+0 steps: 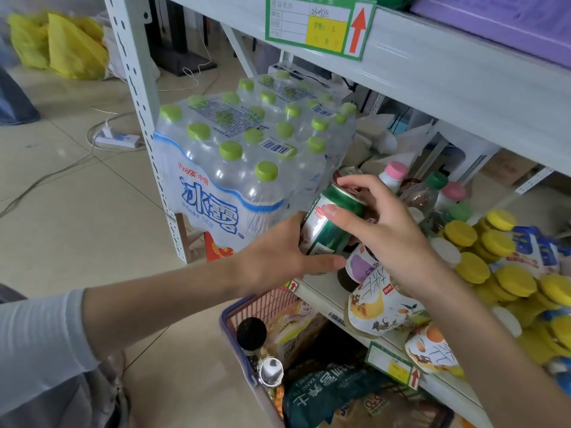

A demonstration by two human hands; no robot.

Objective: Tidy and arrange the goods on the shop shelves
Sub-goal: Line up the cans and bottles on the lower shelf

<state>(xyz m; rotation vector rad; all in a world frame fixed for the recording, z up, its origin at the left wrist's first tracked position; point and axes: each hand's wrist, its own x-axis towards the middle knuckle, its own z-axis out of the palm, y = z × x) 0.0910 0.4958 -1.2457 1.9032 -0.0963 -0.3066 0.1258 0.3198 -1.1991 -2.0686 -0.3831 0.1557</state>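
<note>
At the front edge of the shelf (324,301), beside the water pack (234,168), a green can (332,225) is held tilted — body gripped by the left hand (278,251), rim pinched by the right hand (392,233) — likely so it can be stood among the bottles (426,193).

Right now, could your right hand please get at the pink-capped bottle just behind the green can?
Probably yes, but only once freed: the right hand grips the top of the green can while the left hand holds its body. The pink-capped bottle stands close behind the fingers, its cap uncovered.
</note>
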